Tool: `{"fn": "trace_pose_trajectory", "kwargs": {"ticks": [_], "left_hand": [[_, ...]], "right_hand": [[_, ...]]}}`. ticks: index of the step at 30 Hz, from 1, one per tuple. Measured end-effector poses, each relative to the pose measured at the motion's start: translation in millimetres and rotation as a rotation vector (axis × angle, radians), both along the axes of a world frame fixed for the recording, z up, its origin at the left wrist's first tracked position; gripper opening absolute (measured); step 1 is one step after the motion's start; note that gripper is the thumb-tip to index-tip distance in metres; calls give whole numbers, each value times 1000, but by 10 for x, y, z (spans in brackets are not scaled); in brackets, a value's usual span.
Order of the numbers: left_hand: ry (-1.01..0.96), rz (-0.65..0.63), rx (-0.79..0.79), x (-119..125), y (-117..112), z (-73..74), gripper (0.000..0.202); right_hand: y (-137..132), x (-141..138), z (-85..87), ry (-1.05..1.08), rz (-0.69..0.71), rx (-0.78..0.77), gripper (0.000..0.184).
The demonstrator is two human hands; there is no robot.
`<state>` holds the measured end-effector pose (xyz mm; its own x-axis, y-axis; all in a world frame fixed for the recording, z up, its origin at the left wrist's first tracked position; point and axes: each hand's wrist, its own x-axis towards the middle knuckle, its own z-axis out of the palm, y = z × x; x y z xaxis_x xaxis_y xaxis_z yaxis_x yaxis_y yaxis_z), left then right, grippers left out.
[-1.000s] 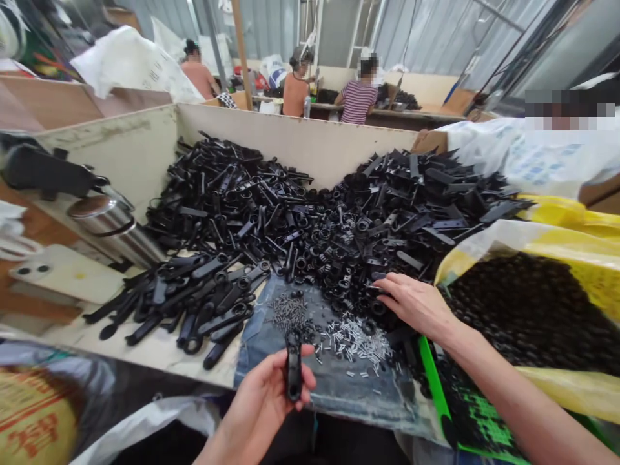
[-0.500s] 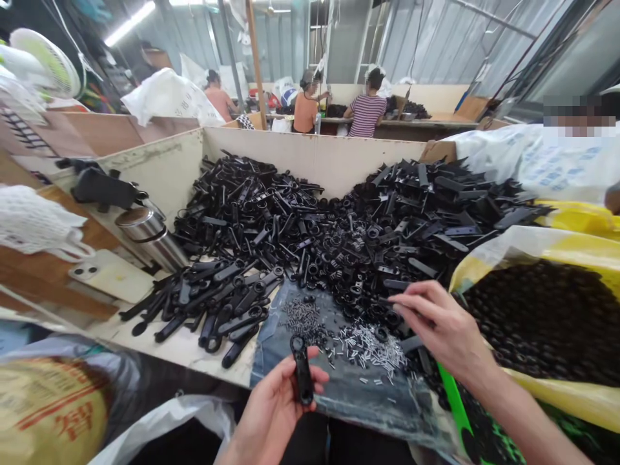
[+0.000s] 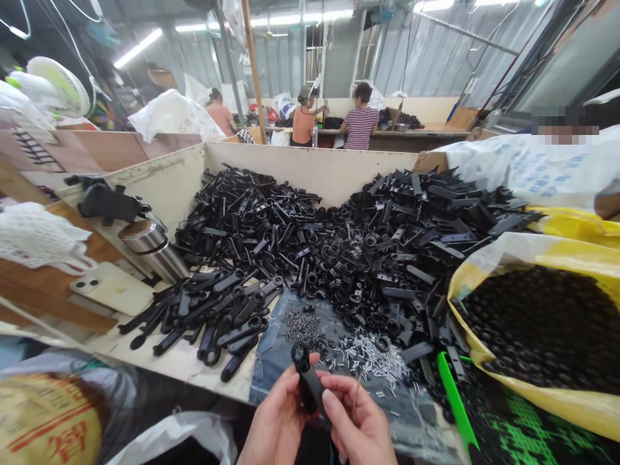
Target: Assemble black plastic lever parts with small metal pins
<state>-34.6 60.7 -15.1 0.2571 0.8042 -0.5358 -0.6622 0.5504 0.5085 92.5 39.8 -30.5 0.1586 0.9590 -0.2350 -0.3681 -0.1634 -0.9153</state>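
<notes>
My left hand (image 3: 276,413) is closed round a black plastic handle piece (image 3: 301,359) with a round ring at its upper end. Fingers of my right hand (image 3: 356,413) pinch a flat black plastic strip (image 3: 314,386), which lies against the handle piece; whether the two are joined I cannot tell. Both hands are close together over the near edge of a dark blue cloth (image 3: 271,352). Beyond them on the cloth are a heap of small dark screws (image 3: 301,328) and a scatter of short silver pins (image 3: 382,357).
Black plastic parts (image 3: 256,213) are heaped at the back, with longer handles (image 3: 232,323) laid at left. A steel flask (image 3: 155,248) and a phone (image 3: 113,289) stand left. At right are a yellow-white sack (image 3: 477,352) of black rings and a green edge (image 3: 455,400). People sit beyond the partition (image 3: 310,171).
My right hand has come from the parts heap at right down to my left hand, bringing the flat black strip onto the handle piece. The camera view has tilted slightly upward.
</notes>
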Motion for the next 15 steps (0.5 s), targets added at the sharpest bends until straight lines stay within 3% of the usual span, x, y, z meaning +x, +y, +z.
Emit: {"fn": "trace_pose_trajectory", "kwargs": {"ticks": [4,15], "left_hand": [[-44,-32,11,62,-1,-12,45],[-46,104,62,281,-110,-148,41]], "right_hand": [[10,-41,-31,30,-24,5,41],[14,-125,-143,-25,-118,114,34]]}}
